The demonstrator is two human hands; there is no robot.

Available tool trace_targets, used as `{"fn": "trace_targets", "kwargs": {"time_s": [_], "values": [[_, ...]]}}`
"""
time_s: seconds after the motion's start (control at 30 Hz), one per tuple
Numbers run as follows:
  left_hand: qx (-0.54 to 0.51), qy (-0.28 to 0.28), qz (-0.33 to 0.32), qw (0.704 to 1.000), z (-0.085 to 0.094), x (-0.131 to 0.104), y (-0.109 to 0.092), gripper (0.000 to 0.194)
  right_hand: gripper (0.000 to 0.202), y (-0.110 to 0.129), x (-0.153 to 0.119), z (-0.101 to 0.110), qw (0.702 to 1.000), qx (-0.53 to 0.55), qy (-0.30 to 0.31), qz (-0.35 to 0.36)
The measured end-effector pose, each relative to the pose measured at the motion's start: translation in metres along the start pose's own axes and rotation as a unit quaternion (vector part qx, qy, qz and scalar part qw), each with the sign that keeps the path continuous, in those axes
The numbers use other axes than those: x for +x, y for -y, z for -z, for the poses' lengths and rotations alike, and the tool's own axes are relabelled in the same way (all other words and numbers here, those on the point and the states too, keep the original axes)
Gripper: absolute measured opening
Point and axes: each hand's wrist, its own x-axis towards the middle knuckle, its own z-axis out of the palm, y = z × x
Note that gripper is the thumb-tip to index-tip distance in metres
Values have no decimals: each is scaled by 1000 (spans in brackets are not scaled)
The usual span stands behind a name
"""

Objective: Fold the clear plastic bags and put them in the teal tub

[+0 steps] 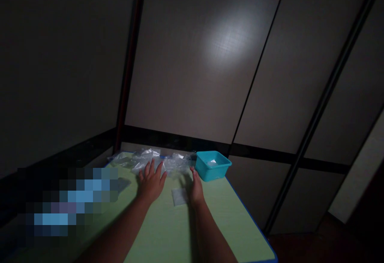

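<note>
My left hand (pixel 151 183) is over the green table (pixel 162 235), fingers spread, its fingertips at the near edge of some crumpled clear plastic bags (pixel 147 158). Nothing shows in its grasp. On the right, my right hand (pixel 196 187) is turned on its side with the fingers extended, close to the near left side of a turquoise basket (pixel 213 171). A small whitish thing lies inside the basket. Between my hands, a flat pale square packet (pixel 179 197) lies on the table, just left of my right hand.
A blurred, pixelated patch (pixel 81 199) covers the left part of the table. Beside it lies a greyish flat piece (pixel 123 184). Large wardrobe-like panels (pixel 192 63) stand behind the table. The table has a blue edge.
</note>
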Motion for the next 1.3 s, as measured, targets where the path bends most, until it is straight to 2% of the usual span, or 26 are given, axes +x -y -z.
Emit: {"fn": "trace_targets", "kwargs": {"time_s": [0.13, 0.33, 0.47, 0.57, 0.73, 0.9, 1.0, 1.17, 1.3], "values": [[-1, 5, 17, 1000, 0, 1, 0, 44, 67, -1, 2, -2, 999, 33, 16, 12], [-20, 9, 16, 1000, -3, 2, 1, 47, 62, 11, 7, -7, 990, -27, 138, -32], [-47, 2, 49, 998, -1, 3, 4, 49, 66, 19, 8, -13, 985, -49, 157, -49], [-46, -6, 61, 997, 1, 2, 4, 50, 66, 26, 3, -18, 978, -113, 164, -56], [-46, -9, 19, 999, 2, 0, 3, 48, 65, 37, -10, -23, 963, -231, 129, -43], [-48, -17, 70, 996, 3, 2, 7, 48, 64, 44, -15, -21, 957, -259, 127, -37], [-41, -9, 72, 997, 4, 2, 6, 50, 64, 47, -15, -19, 955, -264, 129, -37], [-3, 8, 17, 1000, 7, -2, -2, 52, 63, 47, -18, -19, 958, -268, 104, -19], [41, -3, -47, 998, 11, -5, -7, 49, 58, 49, -23, -19, 960, -276, 42, 6]]}}
